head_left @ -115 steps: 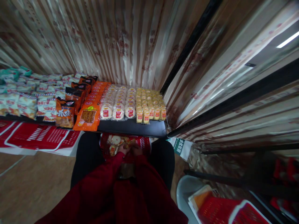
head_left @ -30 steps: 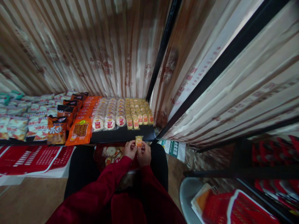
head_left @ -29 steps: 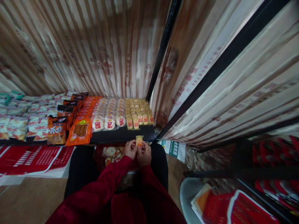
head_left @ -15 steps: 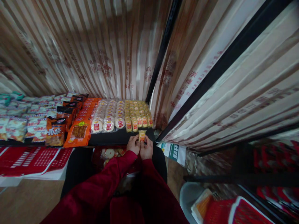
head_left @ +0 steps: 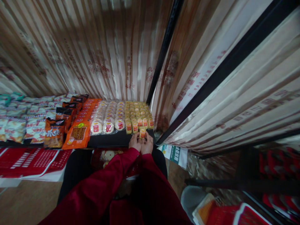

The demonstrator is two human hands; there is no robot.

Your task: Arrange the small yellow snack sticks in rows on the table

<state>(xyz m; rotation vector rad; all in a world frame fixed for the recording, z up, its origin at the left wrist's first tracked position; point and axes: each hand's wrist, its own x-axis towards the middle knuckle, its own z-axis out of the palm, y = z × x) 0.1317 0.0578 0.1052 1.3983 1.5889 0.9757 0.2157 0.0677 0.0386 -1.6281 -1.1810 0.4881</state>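
Note:
Between the fingertips of my left hand (head_left: 135, 142) and my right hand (head_left: 147, 143) is a small yellow wrapped snack (head_left: 142, 133) with a red label. Both hands pinch it from the sides, over the front edge of a black shelf (head_left: 103, 140). Just beyond it stand rows of the same yellow snacks (head_left: 137, 113), the front ones showing red labels. To their left lie rows of round white wrapped cakes (head_left: 108, 125), also red-labelled. My palms and lower fingers partly hide one another.
Orange snack packs (head_left: 78, 132), brown-and-black bags (head_left: 54, 132) and white bags (head_left: 15, 129) fill the shelf's left side. Pleated plastic sheeting (head_left: 105, 47) hangs behind, with black posts (head_left: 165, 50). A red container (head_left: 110, 155) sits below my hands. A grey bin (head_left: 191, 200) stands at lower right.
Both hands have moved slightly forward with the yellow snack, bringing it closer to the front row on the shelf. The things on the shelf look unmoved.

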